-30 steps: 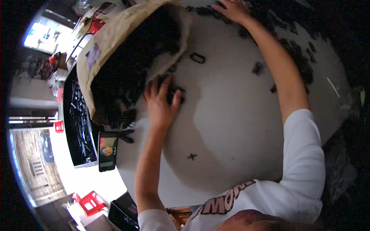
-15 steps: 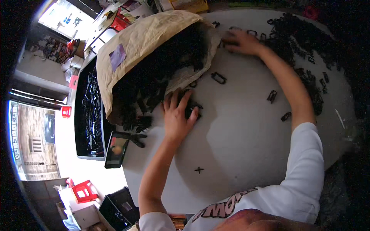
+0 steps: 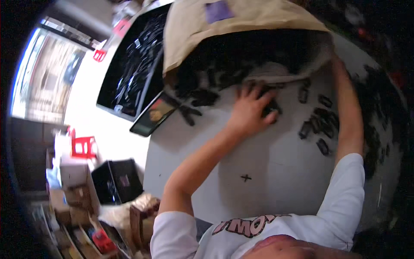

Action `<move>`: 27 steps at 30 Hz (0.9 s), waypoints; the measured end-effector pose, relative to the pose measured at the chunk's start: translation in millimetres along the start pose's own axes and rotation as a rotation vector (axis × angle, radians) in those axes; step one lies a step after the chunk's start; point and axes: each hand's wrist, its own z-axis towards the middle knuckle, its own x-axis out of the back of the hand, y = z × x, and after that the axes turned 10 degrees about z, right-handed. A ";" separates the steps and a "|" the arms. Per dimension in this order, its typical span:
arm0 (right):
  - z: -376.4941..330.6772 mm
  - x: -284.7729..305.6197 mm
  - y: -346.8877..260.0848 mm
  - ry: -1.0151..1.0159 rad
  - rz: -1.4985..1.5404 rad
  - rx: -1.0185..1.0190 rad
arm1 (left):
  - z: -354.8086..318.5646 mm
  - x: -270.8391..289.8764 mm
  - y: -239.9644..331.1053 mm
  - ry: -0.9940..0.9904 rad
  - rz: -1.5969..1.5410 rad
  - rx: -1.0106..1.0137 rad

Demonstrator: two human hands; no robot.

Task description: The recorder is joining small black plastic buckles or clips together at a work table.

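A large tan sack (image 3: 254, 16) lies on its side, its mouth facing me, with small black parts (image 3: 211, 80) spilling out. My left hand (image 3: 250, 110) rests at the lower lip of the mouth, fingers spread over several dark pieces; a dark part shows between thumb and fingers, apparently not gripped. My right hand (image 3: 339, 69) is at the sack's right edge, blurred, its fingers hidden by the sack. Between my arms lies a loose cluster of black oblong, clip-like parts (image 3: 321, 123) on the pale table (image 3: 284, 181).
A phone (image 3: 155, 113) leans beside a black forked piece (image 3: 189, 115). Left of the sack stands a black bin (image 3: 102, 103) of glossy dark parts. A dark heap (image 3: 375, 116) spreads at far right. A small black cross-shaped piece (image 3: 246, 178) lies near me. Red stool (image 3: 84, 147) and open black box (image 3: 129, 181) stand beyond.
The view has turned, shifting the scene. My right hand has moved from the table beyond the sack's corner to the sack's right edge. More black parts now lie clustered between my arms.
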 end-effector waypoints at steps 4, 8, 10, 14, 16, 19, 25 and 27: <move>-12.1 -50.7 81.9 -0.107 -0.181 0.108 | -21.8 8.3 -18.5 0.079 0.064 0.057; -16.8 -21.2 79.8 -0.072 -0.526 0.247 | -21.6 7.9 -13.2 0.111 0.010 0.047; -14.3 -19.2 65.3 -0.037 -0.721 0.313 | -16.4 3.9 -11.5 0.114 -0.032 0.032; -60.9 -49.5 38.0 0.036 -1.090 0.447 | -12.0 2.6 -13.0 0.092 -0.044 0.041; -113.0 -97.6 20.4 0.078 -1.279 0.502 | -14.9 -0.2 -16.5 0.112 -0.044 0.028; -150.7 -170.3 -35.4 -0.492 -1.014 -0.292 | -15.5 -0.3 -18.8 0.182 -0.107 0.064; -215.3 -256.6 -111.9 -0.789 -0.830 0.303 | -12.1 -2.1 -29.8 0.296 -0.148 0.008; -230.5 -251.1 -136.0 -0.813 -0.788 0.225 | -18.8 -3.3 -35.6 0.286 -0.134 0.027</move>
